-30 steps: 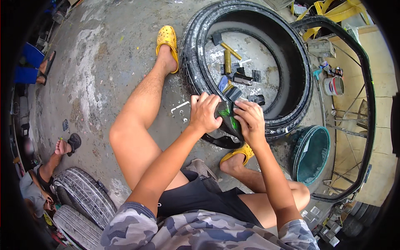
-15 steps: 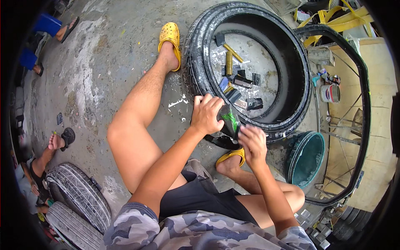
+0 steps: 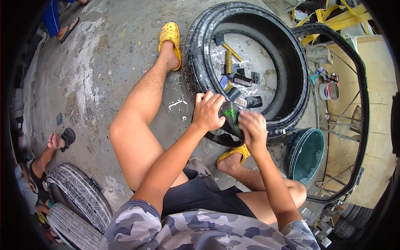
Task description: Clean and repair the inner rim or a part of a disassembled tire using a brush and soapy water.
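A smooth black rubber piece (image 3: 230,112) with bright green marks rests against the near side of a large tire (image 3: 200,62) lying flat. My left hand (image 3: 208,110) is closed on its left part, with bent fingers over it and the thumb pressed down. Close by on the right, my right hand (image 3: 253,127) touches or nearly touches its right edge. Motion blurs those fingers, so whether they hold anything is not visible. A black curved loop of the same rubber (image 3: 225,138) hangs below the hands.
Inside the tire lie yellow rods (image 3: 228,62) and several black blocks (image 3: 241,80). A teal tub (image 3: 307,155), a white bucket (image 3: 329,91) and a tall black frame (image 3: 363,125) stand to the right. Tires (image 3: 77,191) are at lower left; people sit or stand along the left edge.
My right hand has shifted slightly up over the rubber piece's edge. My left hand keeps its hold. At the upper left, a person's blue-clad legs have moved.
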`<control>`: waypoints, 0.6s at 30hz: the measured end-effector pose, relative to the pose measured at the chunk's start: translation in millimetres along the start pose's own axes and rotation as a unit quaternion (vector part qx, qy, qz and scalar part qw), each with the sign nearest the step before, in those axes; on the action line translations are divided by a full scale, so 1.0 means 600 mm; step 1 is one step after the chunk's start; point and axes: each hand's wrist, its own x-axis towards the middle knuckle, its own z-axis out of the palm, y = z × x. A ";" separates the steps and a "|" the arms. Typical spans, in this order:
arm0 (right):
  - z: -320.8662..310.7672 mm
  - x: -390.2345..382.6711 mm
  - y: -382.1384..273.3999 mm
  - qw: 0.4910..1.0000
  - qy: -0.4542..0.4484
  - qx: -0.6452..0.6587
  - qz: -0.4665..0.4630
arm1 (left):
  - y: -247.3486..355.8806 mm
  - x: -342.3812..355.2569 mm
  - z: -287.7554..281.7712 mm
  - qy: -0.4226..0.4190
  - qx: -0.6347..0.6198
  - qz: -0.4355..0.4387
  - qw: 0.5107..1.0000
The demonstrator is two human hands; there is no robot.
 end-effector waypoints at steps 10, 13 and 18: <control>-0.007 -0.026 0.000 0.999 -0.020 -0.014 -0.030 | 0.002 -0.001 -0.010 -0.041 0.021 -0.020 0.999; 0.014 0.050 -0.001 0.999 0.042 -0.005 0.031 | 0.003 0.002 0.000 -0.020 0.013 -0.006 1.000; 0.003 -0.038 -0.030 0.999 0.021 0.016 0.029 | -0.004 -0.005 -0.008 -0.021 0.024 -0.007 0.999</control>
